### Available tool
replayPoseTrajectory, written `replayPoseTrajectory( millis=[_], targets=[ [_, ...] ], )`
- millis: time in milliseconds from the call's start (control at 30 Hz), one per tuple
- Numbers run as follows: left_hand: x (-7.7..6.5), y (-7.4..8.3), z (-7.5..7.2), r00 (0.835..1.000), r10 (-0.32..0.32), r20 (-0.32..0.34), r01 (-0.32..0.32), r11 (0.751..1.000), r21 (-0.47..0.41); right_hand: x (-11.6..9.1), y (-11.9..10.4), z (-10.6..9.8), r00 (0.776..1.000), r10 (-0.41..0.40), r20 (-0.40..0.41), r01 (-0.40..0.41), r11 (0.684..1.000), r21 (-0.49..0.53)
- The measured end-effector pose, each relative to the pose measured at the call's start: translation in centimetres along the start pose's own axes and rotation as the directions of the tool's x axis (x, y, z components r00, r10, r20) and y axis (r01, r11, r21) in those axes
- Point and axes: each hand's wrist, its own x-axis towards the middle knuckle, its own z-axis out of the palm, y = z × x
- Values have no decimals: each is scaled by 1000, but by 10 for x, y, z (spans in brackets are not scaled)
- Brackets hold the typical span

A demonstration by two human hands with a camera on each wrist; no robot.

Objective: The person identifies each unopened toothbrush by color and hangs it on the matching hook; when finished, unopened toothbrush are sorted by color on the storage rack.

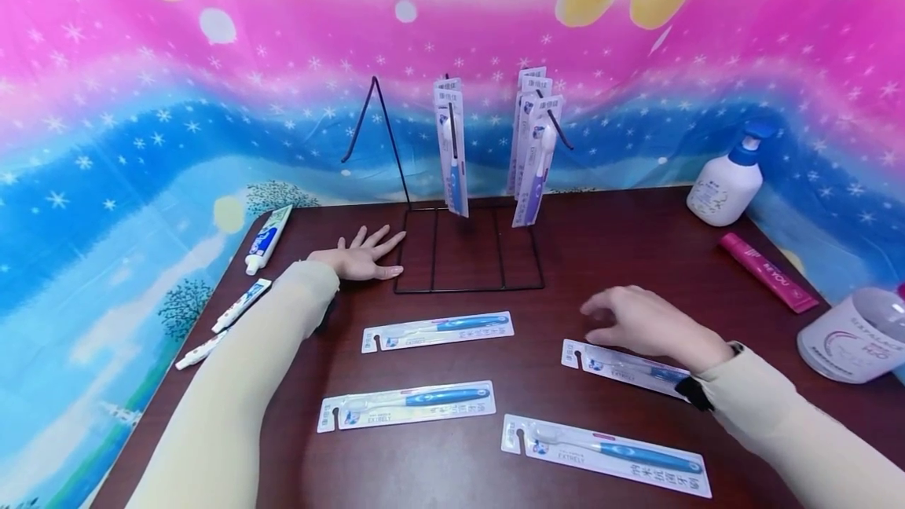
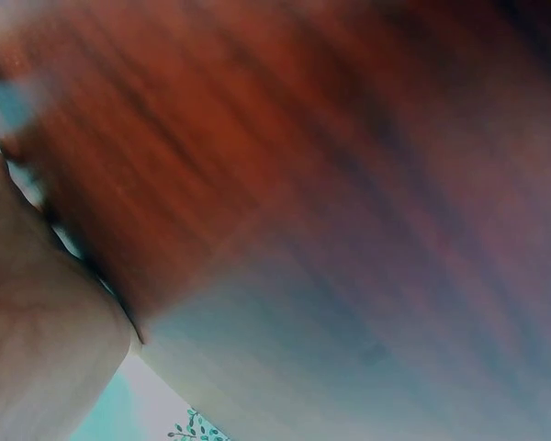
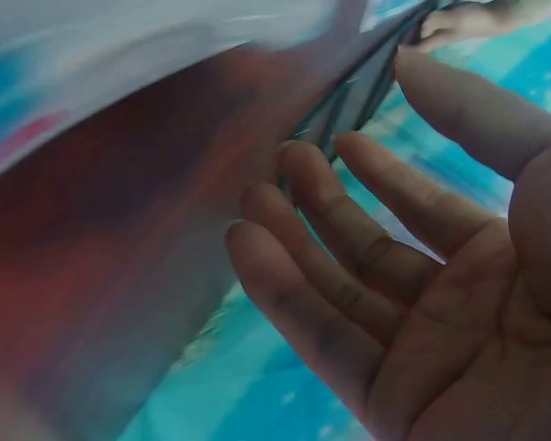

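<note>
My left hand lies on the table with fingers spread, beside the left edge of a black wire rack. Nothing is in my right hand, whose fingers are loosely bent above a packaged toothbrush; the right wrist view also shows the palm and fingers holding nothing. More blue-handled packaged toothbrushes lie flat: one near the rack, one at front left and one at front right. From the rack's hooks hang a blue toothbrush pack and several purple ones. Its left hook is bare.
Toothpaste tubes lie along the table's left side. At the right stand a white pump bottle with a blue top and a pale tub, with a pink tube between them. A patterned cloth surrounds the table.
</note>
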Motion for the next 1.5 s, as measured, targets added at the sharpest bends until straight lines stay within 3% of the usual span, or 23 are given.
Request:
replayPoseTrajectory(
  millis=[133,267,700,1100,1500],
  targets=[
    [1,-1,0,1000,3,7,-3,1000,1,-16,22,3,996,74,42,-75,997,20],
    [4,-3,0,1000,2,-1,-2,1000,3,-24,31,4,991,126,45,-127,991,36],
    [4,-5,-3,1000,19,-4,-19,1000,-20,-34,23,13,989,137,60,-131,987,-90],
    [5,-5,-1,1000,11,-4,-11,1000,-17,-35,18,22,987,154,46,-149,983,-105],
    [6,-6,0,1000,7,8,-7,1000,-10,-33,19,17,988,141,61,-134,985,-106]
  ],
)
